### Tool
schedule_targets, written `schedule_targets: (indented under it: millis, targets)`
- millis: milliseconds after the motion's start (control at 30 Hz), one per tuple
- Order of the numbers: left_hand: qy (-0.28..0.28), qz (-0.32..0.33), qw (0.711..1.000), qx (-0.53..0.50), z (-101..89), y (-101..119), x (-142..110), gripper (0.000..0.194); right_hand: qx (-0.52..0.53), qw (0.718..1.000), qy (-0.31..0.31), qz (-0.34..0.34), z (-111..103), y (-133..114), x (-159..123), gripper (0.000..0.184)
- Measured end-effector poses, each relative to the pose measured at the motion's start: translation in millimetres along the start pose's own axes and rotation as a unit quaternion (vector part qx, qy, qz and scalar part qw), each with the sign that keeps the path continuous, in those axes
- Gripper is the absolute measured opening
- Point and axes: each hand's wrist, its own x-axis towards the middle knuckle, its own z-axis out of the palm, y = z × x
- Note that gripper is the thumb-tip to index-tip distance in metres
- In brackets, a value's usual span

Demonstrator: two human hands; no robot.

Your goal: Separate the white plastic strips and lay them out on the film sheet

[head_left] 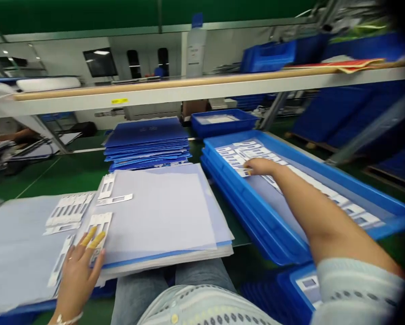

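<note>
My left hand [77,273] lies flat on a white label strip [100,225] at the near edge of a stack of pale sheets [162,212]. Its fingers are spread, and two of them wear yellow finger cots. My right hand [261,168] reaches into a long blue tray [256,212] on the right. Its fingers are pinched on a small white label [243,172] among rows of white labels [243,153] lying on a pale sheet in the tray.
More white label strips [70,210] lie on the sheets to the left. A pile of blue folders [146,142] sits behind the pale sheets. A smaller blue tray [223,122] stands farther back, under a shelf [189,88]. Another blue tray [300,289] is near my right elbow.
</note>
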Motion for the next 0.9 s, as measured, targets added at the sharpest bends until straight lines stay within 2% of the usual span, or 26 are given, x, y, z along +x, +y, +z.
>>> schedule_targets:
  millis: [100,200,300,333,367,400,467,533,600,633,733,833,900]
  targets:
    - [0.024,0.006,0.999,-0.048,-1.4,6,4,0.042,0.006,0.998,-0.060,0.005,-5,15,0,0.018]
    - [0.008,-0.034,0.992,-0.125,-8.3,25,15,0.041,0.006,0.999,-0.043,0.022,-28,21,-7,0.025]
    - [-0.057,-0.082,0.956,-0.277,-16.2,58,36,0.042,0.029,1.000,0.002,0.012,-60,0,-18,0.029]
    - [-0.083,-0.089,0.929,-0.351,-18.0,74,45,0.043,0.072,0.997,0.016,-0.006,-70,-16,-22,0.030]
    - [-0.114,-0.091,0.890,-0.432,-18.9,90,55,0.044,0.136,0.990,0.023,-0.033,-78,-36,-26,0.033]
    - [-0.153,-0.098,0.839,-0.512,-18.6,108,65,0.046,0.218,0.973,0.018,-0.069,-85,-61,-30,0.036]
    - [-0.186,-0.112,0.724,-0.655,-14.2,142,85,0.053,0.370,0.914,-0.038,-0.162,-91,-118,-41,0.041]
    - [-0.131,-0.146,0.627,-0.754,-6.8,169,101,0.059,0.440,0.856,-0.122,-0.244,-90,-180,-54,0.038]
    - [-0.042,-0.206,0.525,-0.824,-0.9,185,111,0.057,0.448,0.824,-0.181,-0.296,-82,-236,-68,0.029]
    - [0.000,-0.234,0.486,-0.842,0.3,189,113,0.055,0.437,0.823,-0.192,-0.308,-76,-260,-74,0.024]
    - [0.098,-0.277,0.425,-0.856,-2.0,188,110,0.046,0.394,0.849,-0.184,-0.302,-55,-314,-93,0.018]
    - [0.172,-0.304,0.356,-0.867,-6.3,177,98,0.051,0.374,0.861,-0.138,-0.314,-32,-343,-113,0.020]
    - [0.184,-0.327,0.313,-0.872,-7.4,168,88,0.059,0.349,0.874,-0.074,-0.328,-17,-354,-128,0.019]
